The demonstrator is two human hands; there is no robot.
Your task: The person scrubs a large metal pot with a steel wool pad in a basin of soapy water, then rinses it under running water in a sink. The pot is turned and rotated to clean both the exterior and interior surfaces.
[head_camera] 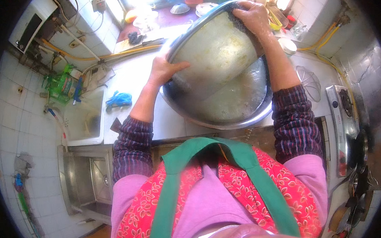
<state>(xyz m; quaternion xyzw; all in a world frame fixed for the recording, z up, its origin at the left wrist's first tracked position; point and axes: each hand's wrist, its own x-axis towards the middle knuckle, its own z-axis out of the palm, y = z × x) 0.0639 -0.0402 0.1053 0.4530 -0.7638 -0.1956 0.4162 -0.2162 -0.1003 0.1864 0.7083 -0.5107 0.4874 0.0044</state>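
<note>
A large round metal basin (223, 126) stands on the white counter before me, with cloudy, partly foamy liquid inside. Above it I hold a second metal vessel (215, 46) tilted, its lower part over or in the basin. My left hand (167, 68) grips its left rim, the thumb lying inside. My right hand (251, 17) grips the upper right rim; the fingers beyond the rim are partly hidden. Wet streaks show on the right hand and wrist. Whether the vessel touches the liquid, I cannot tell.
A blue cloth (119, 99) lies left of the basin, near a white sink (103, 114). A wire strainer (308, 83) and a gas stove (339, 127) are at the right. Behind stand dishes, a metal bowl (180, 9) and a yellow container (274, 22). A steel sink (83, 176) is lower left.
</note>
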